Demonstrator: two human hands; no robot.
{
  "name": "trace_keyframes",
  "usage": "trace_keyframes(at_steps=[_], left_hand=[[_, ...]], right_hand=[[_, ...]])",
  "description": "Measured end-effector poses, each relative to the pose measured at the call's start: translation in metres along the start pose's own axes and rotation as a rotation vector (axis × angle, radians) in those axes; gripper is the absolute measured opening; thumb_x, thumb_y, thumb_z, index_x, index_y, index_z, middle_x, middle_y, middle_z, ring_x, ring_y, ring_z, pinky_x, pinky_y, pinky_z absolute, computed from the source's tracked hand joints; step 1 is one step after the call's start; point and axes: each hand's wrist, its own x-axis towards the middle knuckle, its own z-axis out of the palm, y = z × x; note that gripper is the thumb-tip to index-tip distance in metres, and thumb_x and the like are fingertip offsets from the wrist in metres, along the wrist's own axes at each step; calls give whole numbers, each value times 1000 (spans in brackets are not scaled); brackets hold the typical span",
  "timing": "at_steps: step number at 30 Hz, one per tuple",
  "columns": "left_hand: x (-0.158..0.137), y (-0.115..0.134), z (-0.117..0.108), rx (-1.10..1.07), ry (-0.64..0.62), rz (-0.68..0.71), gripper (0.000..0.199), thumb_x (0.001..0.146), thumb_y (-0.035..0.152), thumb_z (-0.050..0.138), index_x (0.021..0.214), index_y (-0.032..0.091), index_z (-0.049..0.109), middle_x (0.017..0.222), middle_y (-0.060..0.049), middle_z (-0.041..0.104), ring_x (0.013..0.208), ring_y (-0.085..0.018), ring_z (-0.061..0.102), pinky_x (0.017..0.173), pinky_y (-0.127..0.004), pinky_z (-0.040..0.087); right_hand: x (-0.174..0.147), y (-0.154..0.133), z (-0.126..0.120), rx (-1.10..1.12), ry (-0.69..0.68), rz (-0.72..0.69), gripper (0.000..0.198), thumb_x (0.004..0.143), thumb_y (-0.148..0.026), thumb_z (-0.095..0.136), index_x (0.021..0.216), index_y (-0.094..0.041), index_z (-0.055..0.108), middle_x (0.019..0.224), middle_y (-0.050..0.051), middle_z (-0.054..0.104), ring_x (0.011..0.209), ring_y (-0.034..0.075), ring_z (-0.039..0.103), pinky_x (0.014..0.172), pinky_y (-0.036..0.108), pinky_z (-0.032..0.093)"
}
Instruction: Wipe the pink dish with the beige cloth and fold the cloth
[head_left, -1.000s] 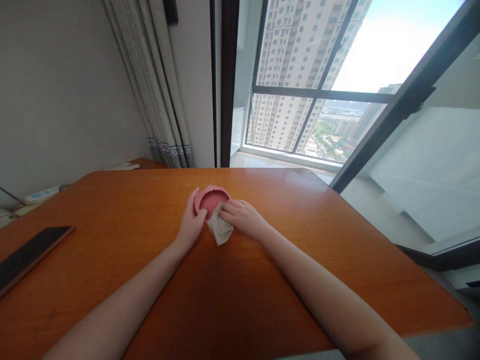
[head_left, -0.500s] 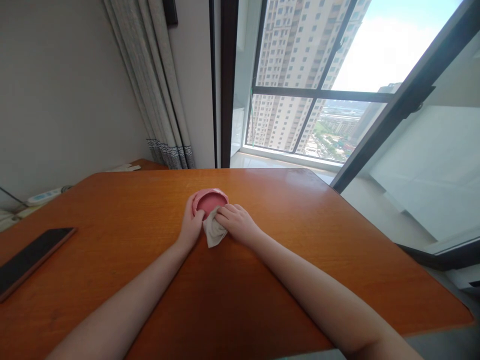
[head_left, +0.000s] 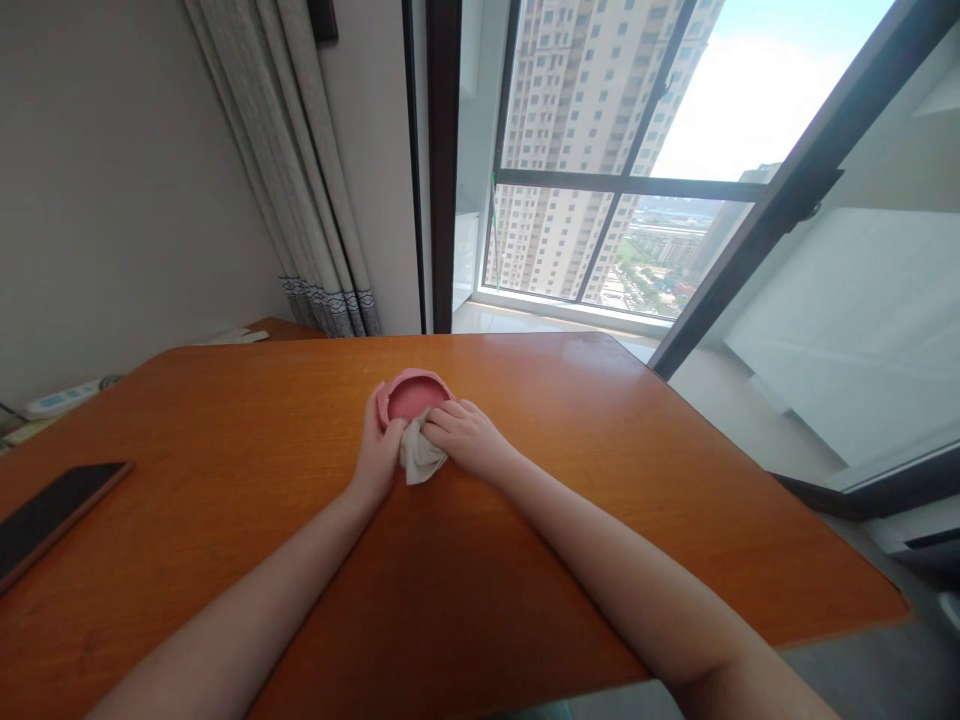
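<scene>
Brown and glossy, the wooden table (head_left: 585, 450) spreads out before you, with a grey patterned curtain (head_left: 300, 180) beyond its far left side and a tall window (head_left: 551, 235) to the right of that. Near the middle of the tabletop, towards its far edge, is a pink bowl (head_left: 412, 397). Its visible inside is plain pink, and a pale cloth (head_left: 421, 458) covers part of the near rim; you cannot tell how far the cloth reaches in. The bowl's round mouth faces up and seems to lean towards you, looking wider from side to side. Whether its base touches the wood is hidden. The loose part of the cloth hangs from the rim towards you, its length running near to far. Your left hand (head_left: 379, 452) grips the bowl's left side, fingers around the outside and thumb at the near rim. Your right hand (head_left: 471, 438) has its fingers closed on the cloth, pressing it at the near right rim. Well to the left lies a dark phone (head_left: 56, 515), slanting away from you.
</scene>
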Motion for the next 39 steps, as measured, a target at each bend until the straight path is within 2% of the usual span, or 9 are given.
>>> trace_keyframes(at_steps=[6, 9, 13, 16, 20, 23, 30, 36, 39], left_hand=[[5, 0, -4, 30, -91, -40, 62, 74, 25, 59, 133, 23, 41, 144, -6, 38, 135, -22, 31, 113, -38, 23], [-7, 5, 6, -107, -42, -106, 61, 77, 31, 58, 133, 25, 36, 141, -7, 41, 128, -22, 41, 105, -37, 37], [-9, 1, 8, -164, -55, -177, 48, 76, 30, 57, 121, 22, 43, 113, -5, 57, 101, -19, 58, 90, -35, 48], [2, -7, -2, -66, -49, -121, 38, 75, 26, 53, 112, 20, 50, 110, -4, 58, 103, -19, 56, 95, -36, 44], [5, -6, -6, 49, -68, -16, 44, 77, 27, 52, 120, 21, 47, 129, -6, 50, 123, -21, 44, 106, -36, 33], [-5, 2, 2, 4, -5, -33, 59, 77, 29, 55, 132, 23, 35, 138, -7, 42, 126, -20, 42, 107, -33, 33], [2, -3, 1, -60, -26, -64, 51, 76, 23, 52, 127, 21, 48, 134, -6, 50, 123, -23, 46, 105, -37, 35], [-3, -2, 1, -31, -77, -79, 69, 76, 28, 61, 139, 26, 32, 148, -4, 32, 136, -21, 29, 112, -35, 24], [-9, -2, 8, -98, -46, -114, 66, 77, 29, 59, 137, 26, 32, 145, -6, 35, 133, -21, 34, 110, -36, 28]], right_hand=[[-4, 3, -1, -8, -39, -3, 21, 95, -22, 40, 86, -19, 58, 87, 6, 57, 87, 18, 43, 70, 31, 29], [-5, -5, 5, -39, 8, 47, 22, 95, -22, 38, 87, -19, 58, 86, 5, 58, 85, 18, 43, 68, 32, 28], [-4, -5, 7, -41, 61, 20, 23, 97, -23, 35, 89, -19, 57, 89, 4, 59, 85, 17, 43, 69, 32, 28], [-3, 1, 2, -25, 53, -49, 22, 96, -22, 36, 90, -19, 57, 91, 4, 58, 85, 16, 43, 70, 30, 29], [-4, 0, 0, -35, 51, -56, 23, 96, -22, 36, 85, -19, 56, 86, 4, 57, 84, 17, 43, 68, 30, 29], [-3, -6, 3, -49, 87, 1, 24, 96, -22, 36, 83, -19, 56, 83, 4, 57, 82, 17, 43, 67, 32, 28], [-3, 6, 0, -12, 90, -121, 20, 95, -20, 39, 88, -19, 58, 88, 4, 58, 85, 16, 44, 69, 30, 31], [-6, 5, 5, -34, 101, -39, 20, 94, -21, 42, 81, -18, 57, 81, 3, 58, 81, 17, 44, 67, 31, 29], [-5, 2, 7, -33, 136, -26, 20, 94, -21, 41, 83, -18, 57, 81, 3, 58, 81, 17, 44, 67, 31, 28]])
